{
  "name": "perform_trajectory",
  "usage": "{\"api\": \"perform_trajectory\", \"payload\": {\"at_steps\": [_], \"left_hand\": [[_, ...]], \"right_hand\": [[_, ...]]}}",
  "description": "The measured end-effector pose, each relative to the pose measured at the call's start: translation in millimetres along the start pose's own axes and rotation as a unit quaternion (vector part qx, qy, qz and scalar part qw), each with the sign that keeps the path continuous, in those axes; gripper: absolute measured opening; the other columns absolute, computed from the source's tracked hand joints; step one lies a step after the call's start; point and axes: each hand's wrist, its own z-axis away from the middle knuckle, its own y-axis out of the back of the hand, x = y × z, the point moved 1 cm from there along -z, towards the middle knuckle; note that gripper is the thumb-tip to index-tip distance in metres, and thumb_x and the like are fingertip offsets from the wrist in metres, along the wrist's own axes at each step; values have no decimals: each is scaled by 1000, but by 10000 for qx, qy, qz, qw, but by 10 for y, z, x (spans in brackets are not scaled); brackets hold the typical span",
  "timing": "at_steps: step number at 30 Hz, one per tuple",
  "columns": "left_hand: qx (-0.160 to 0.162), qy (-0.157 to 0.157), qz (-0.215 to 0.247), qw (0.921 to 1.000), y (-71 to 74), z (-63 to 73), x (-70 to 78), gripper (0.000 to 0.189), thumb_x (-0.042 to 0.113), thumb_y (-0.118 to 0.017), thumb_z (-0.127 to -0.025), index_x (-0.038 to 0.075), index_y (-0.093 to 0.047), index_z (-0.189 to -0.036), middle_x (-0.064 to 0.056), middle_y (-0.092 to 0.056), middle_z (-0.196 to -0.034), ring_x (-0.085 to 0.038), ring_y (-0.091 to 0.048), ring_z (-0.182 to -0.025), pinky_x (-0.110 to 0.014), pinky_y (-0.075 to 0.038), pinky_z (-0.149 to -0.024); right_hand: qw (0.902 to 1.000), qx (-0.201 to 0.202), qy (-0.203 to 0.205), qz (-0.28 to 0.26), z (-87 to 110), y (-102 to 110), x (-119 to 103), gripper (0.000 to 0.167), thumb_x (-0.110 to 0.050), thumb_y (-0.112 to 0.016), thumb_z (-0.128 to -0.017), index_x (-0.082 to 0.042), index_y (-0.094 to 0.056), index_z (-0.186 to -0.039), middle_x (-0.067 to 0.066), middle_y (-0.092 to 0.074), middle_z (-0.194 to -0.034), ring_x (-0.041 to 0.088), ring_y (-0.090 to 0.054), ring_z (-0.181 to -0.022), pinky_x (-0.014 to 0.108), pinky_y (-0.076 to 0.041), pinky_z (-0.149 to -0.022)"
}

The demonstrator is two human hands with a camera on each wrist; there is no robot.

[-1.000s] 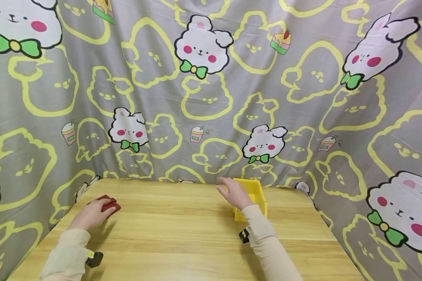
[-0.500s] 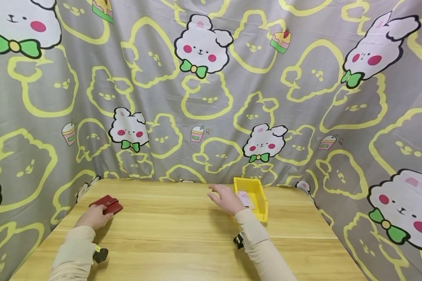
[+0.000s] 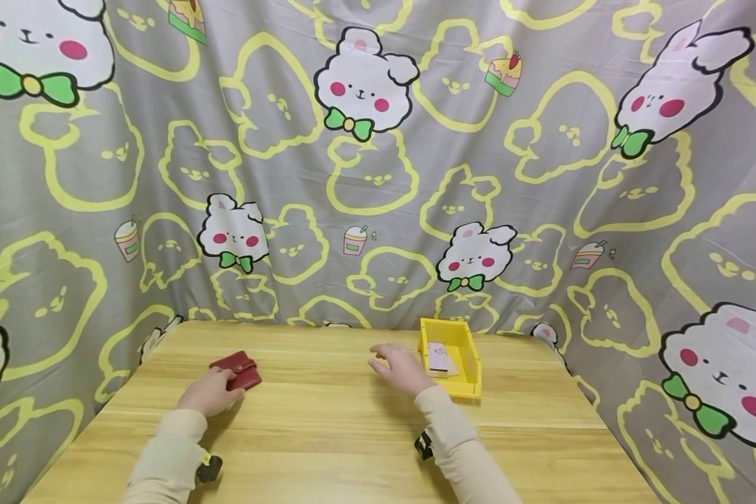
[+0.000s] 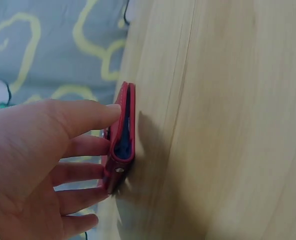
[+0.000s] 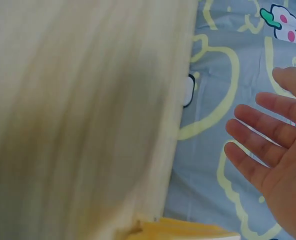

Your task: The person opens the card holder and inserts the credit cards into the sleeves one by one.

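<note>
In the head view, my left hand point(image 3: 211, 393) holds a small red wallet point(image 3: 244, 373) with a snap strap, at the left part of the table. The left wrist view shows the folded wallet point(image 4: 122, 145) edge-on, with the thumb near its upper end and the fingers along its face. My right hand point(image 3: 403, 369) hovers with spread, relaxed fingers and nothing in it, just left of a yellow bin point(image 3: 469, 387). In the right wrist view, the same right hand point(image 5: 278, 145) appears above the yellow bin's edge point(image 5: 180, 229).
Inside the bin lies a small pinkish-white card or box point(image 3: 437, 357). The wooden table point(image 3: 327, 434) reaches back to a grey patterned curtain point(image 3: 302, 175), which also hangs along both sides.
My left hand has moved right with the red wallet. The right hand has shifted slightly left and down, away from the bin, uncovering the pinkish-white item inside.
</note>
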Motion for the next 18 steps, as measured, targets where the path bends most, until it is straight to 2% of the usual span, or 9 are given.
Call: {"api": "perform_trajectory", "payload": {"at_steps": [4, 10, 18], "left_hand": [[12, -125, -7, 9999, -66, -2, 205, 45, 28, -69, -86, -5, -62, -117, -28, -60, -116, -35, -64, -93, -52, -51, -79], [112, -373, -162, 9991, -196, -17, 489, 42, 29, -72, -84, 1, -65, -114, -21, -62, -114, -33, -65, -93, -52, -51, -80], [130, -535, -143, 9984, -352, -26, 822, 41, 31, -74, -82, 6, -66, -113, -14, -63, -113, -27, -64, -94, -48, -52, -83]], "right_hand": [[9996, -110, -72, -242, 10, -111, -20, 35, -27, -57, -98, -3, -63, -122, 12, -70, -113, 23, -67, -100, 37, -54, -87], [9963, -355, -458, -641, 44, -240, -48, 32, -26, -60, -96, -3, -64, -118, 6, -70, -93, 16, -64, -84, 31, -52, -75], [9850, -538, -837, -1412, 105, -304, -99, 31, -24, -62, -95, 0, -64, -115, 5, -70, -85, 9, -59, -70, 25, -48, -63]]}}
